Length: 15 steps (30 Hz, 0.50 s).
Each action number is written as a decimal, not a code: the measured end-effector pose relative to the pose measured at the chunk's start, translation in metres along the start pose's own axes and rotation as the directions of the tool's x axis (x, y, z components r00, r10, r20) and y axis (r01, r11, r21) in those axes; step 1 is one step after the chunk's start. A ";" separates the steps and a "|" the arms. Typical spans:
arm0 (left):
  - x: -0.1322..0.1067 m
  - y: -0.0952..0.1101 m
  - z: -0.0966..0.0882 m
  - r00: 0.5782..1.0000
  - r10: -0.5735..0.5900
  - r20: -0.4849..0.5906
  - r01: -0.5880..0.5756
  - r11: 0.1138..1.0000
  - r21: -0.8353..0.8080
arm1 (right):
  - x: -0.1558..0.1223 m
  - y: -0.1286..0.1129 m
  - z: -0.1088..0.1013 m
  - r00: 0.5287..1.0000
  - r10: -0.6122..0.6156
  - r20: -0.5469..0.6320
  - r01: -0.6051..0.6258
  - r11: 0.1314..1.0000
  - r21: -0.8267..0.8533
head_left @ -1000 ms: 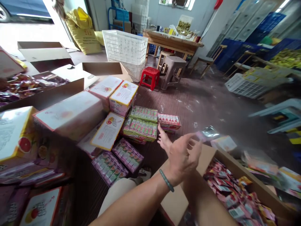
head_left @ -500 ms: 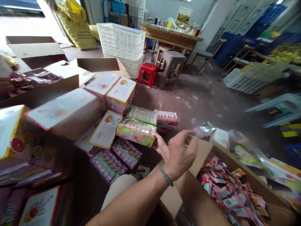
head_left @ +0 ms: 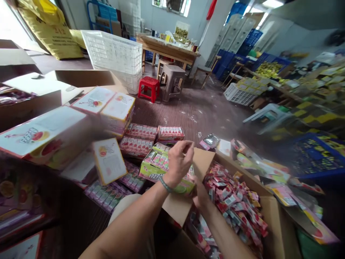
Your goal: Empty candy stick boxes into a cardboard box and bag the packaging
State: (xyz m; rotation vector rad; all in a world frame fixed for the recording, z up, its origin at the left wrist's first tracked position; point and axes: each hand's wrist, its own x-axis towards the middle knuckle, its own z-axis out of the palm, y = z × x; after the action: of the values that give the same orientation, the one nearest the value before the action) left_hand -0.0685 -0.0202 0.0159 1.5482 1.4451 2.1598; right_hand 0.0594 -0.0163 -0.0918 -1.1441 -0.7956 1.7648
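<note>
Right hand (head_left: 199, 194) gripping the end of a green carton (head_left: 147, 173), left hand (head_left: 178, 162) curling above it.
The green carton is sitting open-topped at the centre, showing rows of small packets (head_left: 159, 160); the right hand is clasping it at its four o'clock end. The left hand, wearing a bracelet (head_left: 165, 184), is hovering in front of the packets, its fingers bending in toward the thumb; whether they are pinching anything, I cannot tell. From the carton, red-packed boxes (head_left: 136, 145) are lying toward eleven o'clock, purple packs (head_left: 105, 196) toward eight, and a white-faced box (head_left: 109, 160) toward nine. Toward four, a cardboard box (head_left: 275, 216) is holding loose red sachets (head_left: 234, 201). Farther off, a red stool (head_left: 149, 86) is standing near twelve.
</note>
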 end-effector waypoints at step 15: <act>-0.041 -0.004 0.036 0.760 -0.625 0.175 0.643 0.685 -0.343 | -0.114 -0.016 -0.089 0.898 -0.321 -0.302 0.371 0.920 0.124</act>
State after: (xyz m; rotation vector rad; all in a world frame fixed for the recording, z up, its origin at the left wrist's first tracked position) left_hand -0.0230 -0.0192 -0.0138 0.7768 1.1934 1.8021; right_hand 0.1705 -0.1079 -0.0692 -1.0265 -0.6128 1.3149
